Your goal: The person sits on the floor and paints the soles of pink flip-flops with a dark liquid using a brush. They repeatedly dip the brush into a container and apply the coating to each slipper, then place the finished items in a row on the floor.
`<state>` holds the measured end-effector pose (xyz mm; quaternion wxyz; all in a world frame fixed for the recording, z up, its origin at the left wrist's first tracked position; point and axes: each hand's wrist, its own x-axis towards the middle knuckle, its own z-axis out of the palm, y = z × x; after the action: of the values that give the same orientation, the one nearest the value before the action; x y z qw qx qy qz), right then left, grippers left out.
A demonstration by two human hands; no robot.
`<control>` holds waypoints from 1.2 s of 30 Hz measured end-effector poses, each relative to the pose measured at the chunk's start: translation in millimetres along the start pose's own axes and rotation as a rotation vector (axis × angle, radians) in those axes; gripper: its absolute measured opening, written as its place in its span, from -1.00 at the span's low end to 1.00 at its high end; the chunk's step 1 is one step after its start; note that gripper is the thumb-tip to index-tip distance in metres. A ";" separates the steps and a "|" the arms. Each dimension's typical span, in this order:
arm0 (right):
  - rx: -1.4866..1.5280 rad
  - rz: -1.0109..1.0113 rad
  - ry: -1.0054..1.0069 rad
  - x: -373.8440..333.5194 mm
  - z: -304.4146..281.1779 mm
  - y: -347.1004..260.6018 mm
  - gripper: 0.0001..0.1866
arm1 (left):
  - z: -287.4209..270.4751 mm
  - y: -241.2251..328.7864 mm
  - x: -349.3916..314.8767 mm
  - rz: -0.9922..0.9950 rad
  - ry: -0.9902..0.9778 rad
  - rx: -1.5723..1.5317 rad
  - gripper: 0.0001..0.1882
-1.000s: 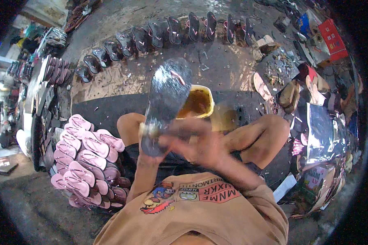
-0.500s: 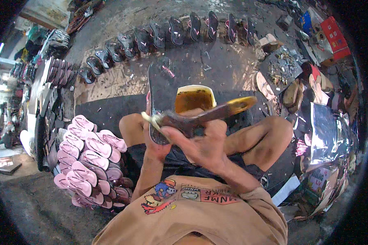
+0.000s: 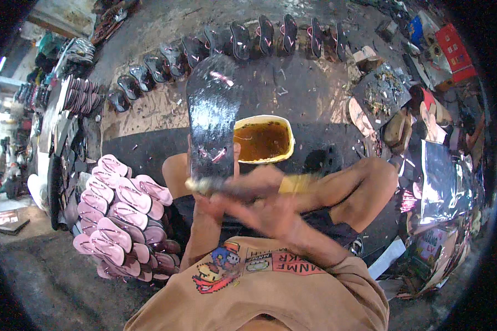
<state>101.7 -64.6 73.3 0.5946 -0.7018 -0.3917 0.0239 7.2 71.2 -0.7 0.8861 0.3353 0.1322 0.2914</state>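
In front of me a flip-flop sole point(image 3: 212, 110) stands nearly upright, its dark, wet-looking underside toward me and bits of pink strap showing in it. My left hand point(image 3: 209, 205) is wrapped around its lower part from behind, with fingers at the right edge. My right hand point(image 3: 273, 212), smeared by motion, holds a brush point(image 3: 246, 188) with a dark handle and a yellow end. The brush's pale tip lies across the sole's lower end. Just beyond my hands sits a whitish tub point(image 3: 290, 137) of amber-brown liquid.
An arc of dark flip-flop soles point(image 3: 239, 41) lies along the far floor. A heap of pink flip-flops point(image 3: 113, 243) is at my left. To the right are a scrap-covered dark sheet point(image 3: 382, 91), a shiny plastic sheet point(image 3: 444, 179) and a red box point(image 3: 454, 52).
The sole has turned from nearly edge-on to show its broad underside. My right hand and the brush have moved lower, and the brush's yellow end has dropped, uncovering more of the tub.
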 end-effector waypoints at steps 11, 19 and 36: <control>0.234 0.121 -0.500 -48.4 -18.1 -0.1 -0.77 | -13.5 0.2 10.0 -0.037 -0.199 -0.424 -0.44; 0.001 0.073 0.001 94.5 -35.1 22.0 -0.62 | -23.1 2.1 -20.4 -0.245 -0.200 -0.248 -0.35; 0.048 0.602 0.201 40.9 4.0 105.9 -0.56 | -393.6 195.4 148.3 0.013 0.799 0.438 -0.84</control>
<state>183.2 -36.3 -0.6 0.6131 -0.7707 -0.1047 0.1385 -127.6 482.8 -166.7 0.6720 0.3770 0.5202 0.3684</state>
